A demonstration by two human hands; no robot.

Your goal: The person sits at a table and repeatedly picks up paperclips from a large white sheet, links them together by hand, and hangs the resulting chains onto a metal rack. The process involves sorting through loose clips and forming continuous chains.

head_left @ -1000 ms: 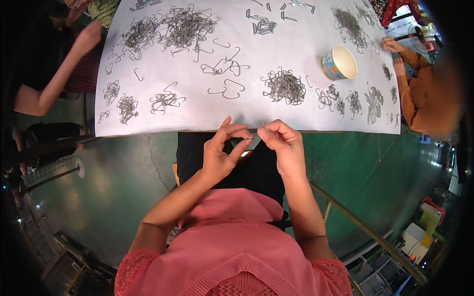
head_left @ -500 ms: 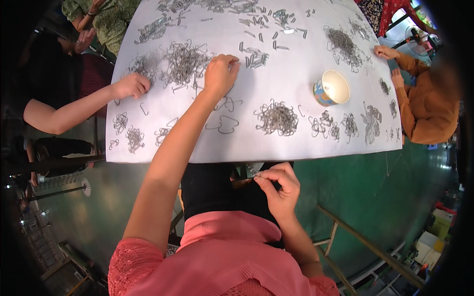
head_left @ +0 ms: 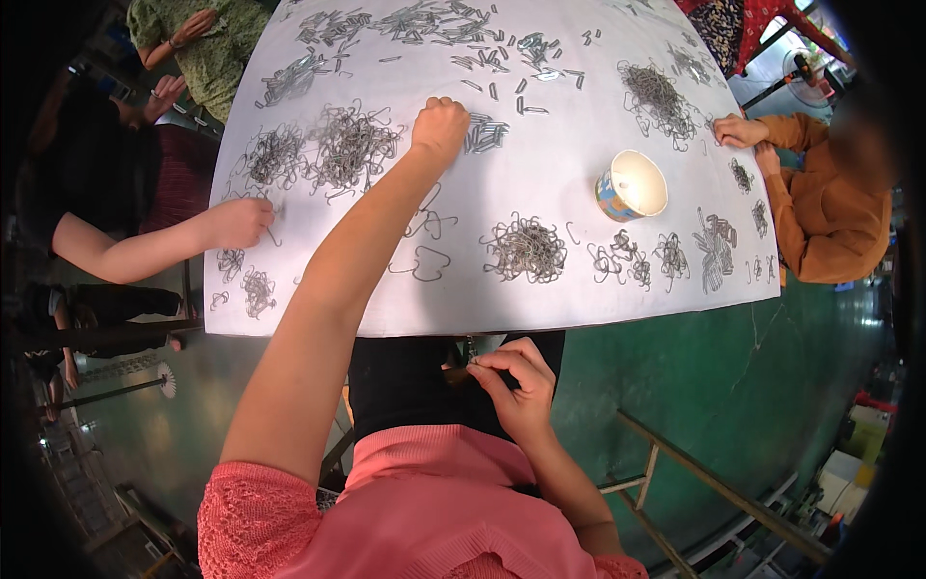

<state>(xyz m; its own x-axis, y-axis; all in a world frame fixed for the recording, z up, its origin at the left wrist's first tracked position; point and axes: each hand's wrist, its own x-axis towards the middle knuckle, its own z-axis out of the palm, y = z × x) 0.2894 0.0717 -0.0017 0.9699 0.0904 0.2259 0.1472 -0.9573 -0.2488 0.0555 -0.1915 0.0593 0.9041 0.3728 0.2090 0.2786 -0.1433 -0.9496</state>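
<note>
My left hand [head_left: 441,127] reaches across the white table and is curled closed at the edge of a small pile of short grey metal pieces [head_left: 485,133]. Its fingertips are hidden, so what they hold cannot be seen. Below the table's near edge, my right hand [head_left: 522,388] is in a pinch, thumb against forefinger. Something tiny seems to be at the tips, too small to name. Beside my left forearm lie loose bent wire hooks [head_left: 424,262], with a heap of wire hooks [head_left: 526,248] to their right.
A paper cup [head_left: 632,185] stands on the white table [head_left: 463,304], right of the middle. Larger hook heaps [head_left: 355,145] and scattered metal pieces [head_left: 424,21] lie farther off. A co-worker's hand [head_left: 241,222] holds a hook at left; another co-worker's hand [head_left: 741,131] rests at the right edge.
My left hand has moved up to the small pile, its fingers now curled down. My right hand stays pinched below the edge. The left co-worker's hand has come nearer with a hook.
</note>
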